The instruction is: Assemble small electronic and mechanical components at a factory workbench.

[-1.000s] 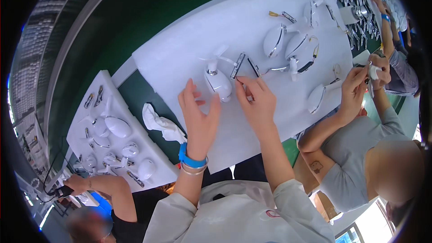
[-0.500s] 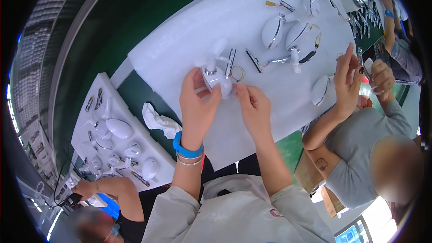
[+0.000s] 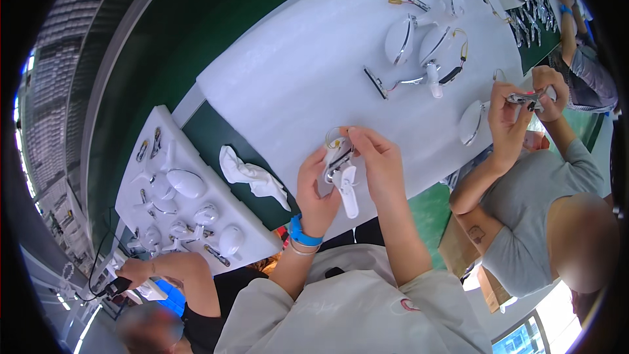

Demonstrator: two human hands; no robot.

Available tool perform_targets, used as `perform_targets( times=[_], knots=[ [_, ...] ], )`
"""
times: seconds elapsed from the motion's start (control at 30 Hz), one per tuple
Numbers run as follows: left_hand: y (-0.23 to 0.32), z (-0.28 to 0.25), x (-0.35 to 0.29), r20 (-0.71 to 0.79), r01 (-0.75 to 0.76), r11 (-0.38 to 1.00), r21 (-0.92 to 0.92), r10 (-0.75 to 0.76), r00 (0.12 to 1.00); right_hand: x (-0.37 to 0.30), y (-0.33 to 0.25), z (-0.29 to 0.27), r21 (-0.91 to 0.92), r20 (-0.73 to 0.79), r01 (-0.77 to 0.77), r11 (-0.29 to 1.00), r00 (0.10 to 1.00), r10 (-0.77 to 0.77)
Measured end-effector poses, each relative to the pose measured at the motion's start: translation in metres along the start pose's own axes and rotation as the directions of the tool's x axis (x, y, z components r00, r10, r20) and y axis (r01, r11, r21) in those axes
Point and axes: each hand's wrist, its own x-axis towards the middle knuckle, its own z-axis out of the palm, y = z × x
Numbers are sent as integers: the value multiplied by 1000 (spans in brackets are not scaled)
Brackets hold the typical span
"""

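1. The part (image 3: 342,177) was between the two hands, above the near edge of the white sheet (image 3: 282,85); its white stem (image 3: 350,200) pointed to the near side.
2. The left hand (image 3: 314,190) was grasping the part from the left, with the thumb on the near side.
3. The right hand (image 3: 385,167) was bent closely at the far right of the part, beside the thin wire (image 3: 333,141). I could not tell whether its fingers pinched the wire or only the edge.
4. By my judgement, the part was light and stiff, probably hard plastic. Its glossy surface could be slippery and could scratch easily.
5. The wire seemed to be soft and the most fragile piece, so pulling on it would be unwise. The dark, shiny strip (image 3: 340,159) probably also needed a gentle touch.
6. The safest hold seemed to be the sides of the body, or the thick stem.
7. To the left lay a white cloth (image 3: 252,177), apart from the hands.
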Motion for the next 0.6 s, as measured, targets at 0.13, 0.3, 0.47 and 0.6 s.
perform_targets(
  times=[0.13, 0.3, 0.47, 0.6],
  knots=[
    [16, 11, -7, -68, -45, 982, 186, 58, 996, -7, -4, -3, 12, -35, -7, 1000, 999, 7],
    [20, 30, -17, -141, -75, 979, 187, 103, 985, -12, -19, -7, 14, -51, 46, 999, 998, -45],
    [20, 40, -23, -112, -36, 995, 97, 47, 993, -11, -26, -8, 154, -43, 18, 988, 999, -11],
    [25, 30, -25, 22, 32, 997, 64, -33, 999, -12, -20, -7, 310, 13, 58, 949, 998, -65]
  ],
)
